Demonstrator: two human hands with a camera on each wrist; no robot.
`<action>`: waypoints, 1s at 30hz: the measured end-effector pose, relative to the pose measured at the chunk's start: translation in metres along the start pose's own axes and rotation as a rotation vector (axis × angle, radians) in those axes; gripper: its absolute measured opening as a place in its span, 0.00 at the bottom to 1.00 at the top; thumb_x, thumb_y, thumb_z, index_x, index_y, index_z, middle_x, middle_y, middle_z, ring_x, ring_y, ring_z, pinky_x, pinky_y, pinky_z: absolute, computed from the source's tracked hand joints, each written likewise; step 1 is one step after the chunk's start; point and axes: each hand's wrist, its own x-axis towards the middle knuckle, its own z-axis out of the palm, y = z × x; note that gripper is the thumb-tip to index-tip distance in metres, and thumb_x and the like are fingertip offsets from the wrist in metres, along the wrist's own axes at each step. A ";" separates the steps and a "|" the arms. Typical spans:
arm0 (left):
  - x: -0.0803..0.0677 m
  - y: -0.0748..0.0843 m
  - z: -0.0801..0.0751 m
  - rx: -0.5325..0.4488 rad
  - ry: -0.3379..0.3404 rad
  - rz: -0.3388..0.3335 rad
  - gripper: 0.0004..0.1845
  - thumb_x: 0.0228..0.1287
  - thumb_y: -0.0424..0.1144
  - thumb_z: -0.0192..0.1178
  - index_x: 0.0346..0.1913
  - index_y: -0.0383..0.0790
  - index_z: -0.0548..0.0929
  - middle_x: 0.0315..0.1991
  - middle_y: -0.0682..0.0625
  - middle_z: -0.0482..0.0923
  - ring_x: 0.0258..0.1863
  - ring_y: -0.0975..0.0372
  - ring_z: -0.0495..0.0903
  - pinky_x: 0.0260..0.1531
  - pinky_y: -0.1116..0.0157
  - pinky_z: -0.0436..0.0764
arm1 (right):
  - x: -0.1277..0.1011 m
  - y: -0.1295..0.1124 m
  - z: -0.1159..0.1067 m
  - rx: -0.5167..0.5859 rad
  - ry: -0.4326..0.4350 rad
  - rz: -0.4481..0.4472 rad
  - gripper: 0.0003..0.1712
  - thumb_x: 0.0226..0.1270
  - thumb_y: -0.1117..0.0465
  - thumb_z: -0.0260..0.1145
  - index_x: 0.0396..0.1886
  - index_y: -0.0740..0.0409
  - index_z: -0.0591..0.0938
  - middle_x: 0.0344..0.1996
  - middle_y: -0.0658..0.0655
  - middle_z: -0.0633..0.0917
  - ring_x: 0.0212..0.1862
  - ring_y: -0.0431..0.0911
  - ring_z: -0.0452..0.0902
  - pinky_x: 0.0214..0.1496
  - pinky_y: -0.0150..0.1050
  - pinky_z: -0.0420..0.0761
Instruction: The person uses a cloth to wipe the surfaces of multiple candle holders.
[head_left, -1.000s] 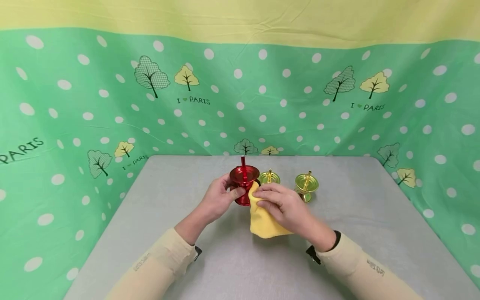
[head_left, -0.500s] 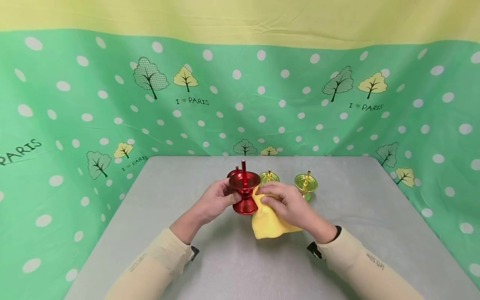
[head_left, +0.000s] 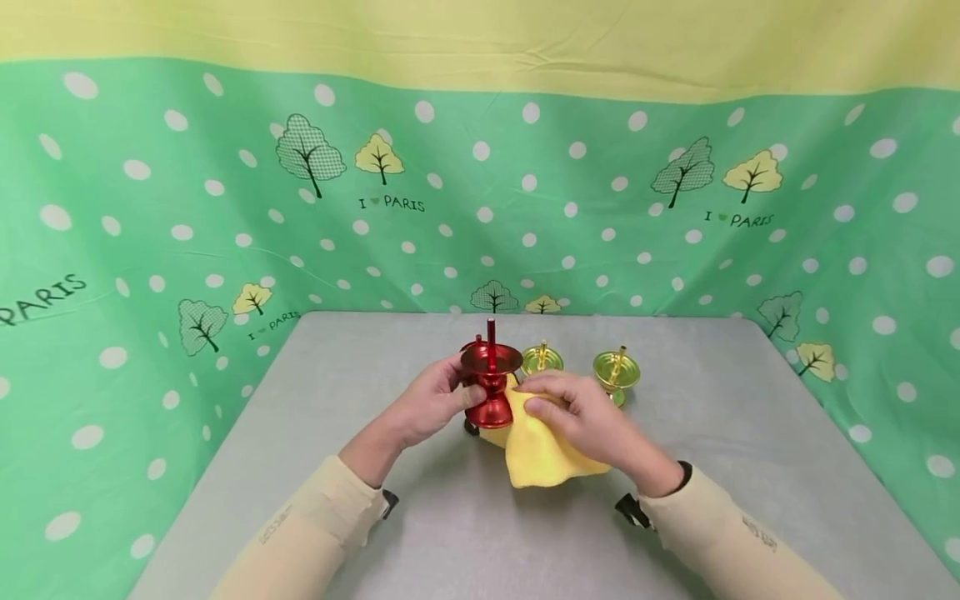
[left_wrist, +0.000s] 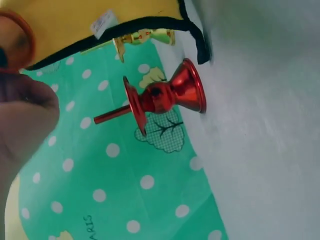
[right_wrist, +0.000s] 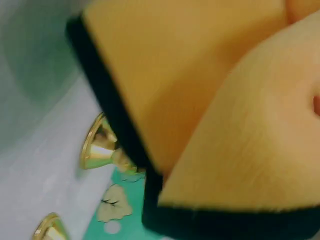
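Half a second on, my left hand still pinched the red metal candlestick mid-table while my right hand, fingers curled, had dragged the yellow cloth down to its base.

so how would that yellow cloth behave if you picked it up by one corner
The yellow cloth would probably go floppy: it already drapes in soft folds under the right hand. It looks thin and light, so it likely hangs limp. Pushed against the red candle holder, it would probably bunch rather than slide.
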 end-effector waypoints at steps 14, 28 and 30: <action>0.002 0.002 0.001 -0.005 -0.036 -0.198 0.26 0.76 0.42 0.66 0.70 0.33 0.79 0.63 0.40 0.86 0.58 0.60 0.84 0.68 0.52 0.79 | 0.002 -0.001 0.017 -0.335 0.140 -0.104 0.09 0.67 0.66 0.77 0.46 0.58 0.93 0.45 0.54 0.92 0.48 0.48 0.90 0.50 0.45 0.90; 0.006 0.002 0.011 -0.052 0.196 -0.244 0.30 0.66 0.37 0.76 0.68 0.37 0.79 0.60 0.42 0.87 0.57 0.58 0.86 0.63 0.58 0.84 | 0.002 -0.009 0.024 -0.364 0.170 -0.207 0.11 0.67 0.65 0.77 0.48 0.58 0.93 0.45 0.54 0.91 0.47 0.48 0.90 0.48 0.43 0.90; 0.005 0.001 0.008 -0.059 0.135 -0.230 0.26 0.71 0.36 0.71 0.69 0.35 0.79 0.61 0.41 0.86 0.58 0.59 0.85 0.64 0.58 0.82 | 0.002 -0.007 0.023 -0.343 0.161 -0.150 0.10 0.68 0.65 0.77 0.48 0.58 0.93 0.45 0.54 0.92 0.47 0.47 0.89 0.48 0.43 0.90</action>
